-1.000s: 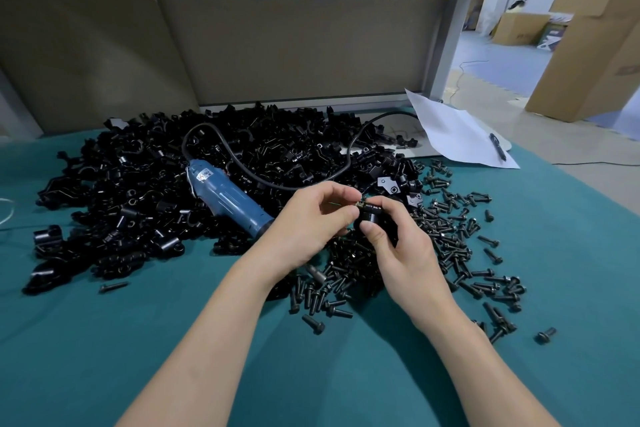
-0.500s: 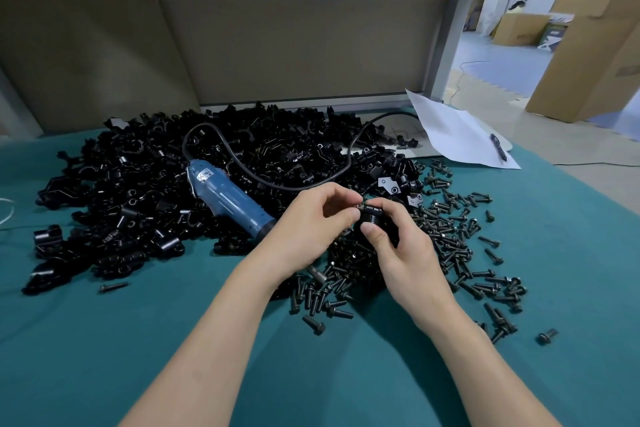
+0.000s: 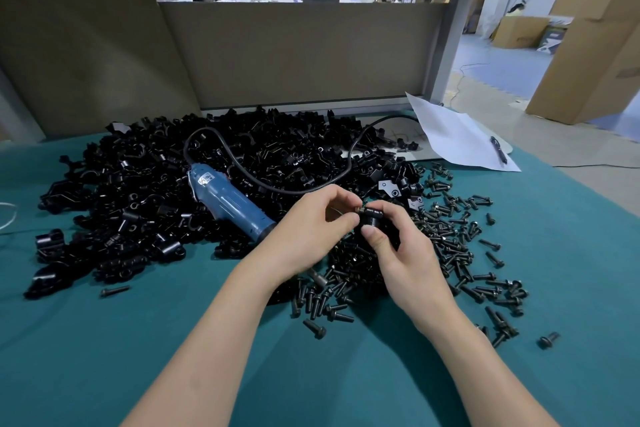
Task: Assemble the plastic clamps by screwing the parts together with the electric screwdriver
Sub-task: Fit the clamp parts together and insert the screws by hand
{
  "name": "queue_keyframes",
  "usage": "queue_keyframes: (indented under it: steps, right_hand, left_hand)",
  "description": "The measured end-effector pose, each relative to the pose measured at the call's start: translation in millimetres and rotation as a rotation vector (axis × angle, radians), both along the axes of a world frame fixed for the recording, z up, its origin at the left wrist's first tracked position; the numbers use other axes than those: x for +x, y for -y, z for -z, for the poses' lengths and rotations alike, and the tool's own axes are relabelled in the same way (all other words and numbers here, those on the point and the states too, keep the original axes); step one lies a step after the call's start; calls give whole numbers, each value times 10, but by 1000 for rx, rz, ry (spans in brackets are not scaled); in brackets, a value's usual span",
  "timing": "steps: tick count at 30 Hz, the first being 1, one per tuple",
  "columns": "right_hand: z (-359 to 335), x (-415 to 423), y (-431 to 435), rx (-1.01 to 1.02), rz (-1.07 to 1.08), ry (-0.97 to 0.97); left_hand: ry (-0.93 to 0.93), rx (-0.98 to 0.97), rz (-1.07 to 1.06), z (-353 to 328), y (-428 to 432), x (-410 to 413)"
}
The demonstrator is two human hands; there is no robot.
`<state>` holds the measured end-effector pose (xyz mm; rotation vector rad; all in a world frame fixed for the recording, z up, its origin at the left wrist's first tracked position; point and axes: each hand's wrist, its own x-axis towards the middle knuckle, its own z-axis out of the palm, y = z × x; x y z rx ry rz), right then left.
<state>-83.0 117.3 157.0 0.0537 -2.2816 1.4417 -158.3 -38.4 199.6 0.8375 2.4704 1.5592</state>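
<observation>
Little has moved: left hand [image 3: 308, 229] still pinches a screw [image 3: 359, 211] at the clamp [image 3: 373, 217], which the right hand [image 3: 405, 257] grips. Electric screwdriver [image 3: 225, 198] lies left of the hands; loose screws [image 3: 460, 243] lie right, on the desk [image 3: 104, 357].

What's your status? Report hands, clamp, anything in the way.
Left hand pinches screw at clamp. Right hand grips clamp. Screwdriver lies unheld on parts pile. Nothing blocking the hands.
</observation>
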Motion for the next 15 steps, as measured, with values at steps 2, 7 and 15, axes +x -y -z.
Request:
queue_keyframes:
  steps: [2,7,15]
  right_hand:
    - [4,1,2,3,-1,-4]
    - [28,-1,6,11,-12,17]
    - [5,-47,-15,-136,15,14]
  left_hand:
    - [48,14,-22,-1,9,12]
    - [69,-15,-50,-5,-2,18]
    - [-32,-127,-30,-98,10,79]
